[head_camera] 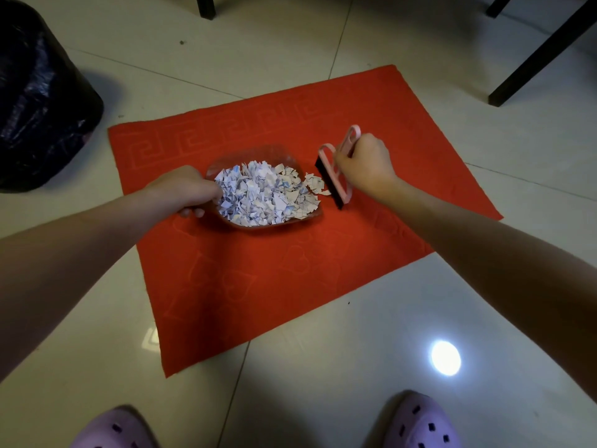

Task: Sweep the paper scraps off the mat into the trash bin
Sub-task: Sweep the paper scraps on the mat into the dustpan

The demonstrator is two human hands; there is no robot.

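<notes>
A red mat (290, 270) lies on the tiled floor. On its middle rests a see-through dustpan (258, 155) heaped with white paper scraps (261, 197). My left hand (187, 190) grips the pan's handle at its left end. My right hand (365, 166) holds a pink hand brush (336, 179) with black bristles, standing just right of the pan's open edge. A few scraps (315, 184) lie at the pan's lip, beside the bristles. The trash bin (35, 101), lined with a black bag, stands on the floor at the far left.
Dark chair or table legs (536, 56) rise at the back right, another leg (205, 6) at the back centre. My two purple slippers (420, 421) show at the bottom edge. A bright light reflection (445, 357) sits on the tiles.
</notes>
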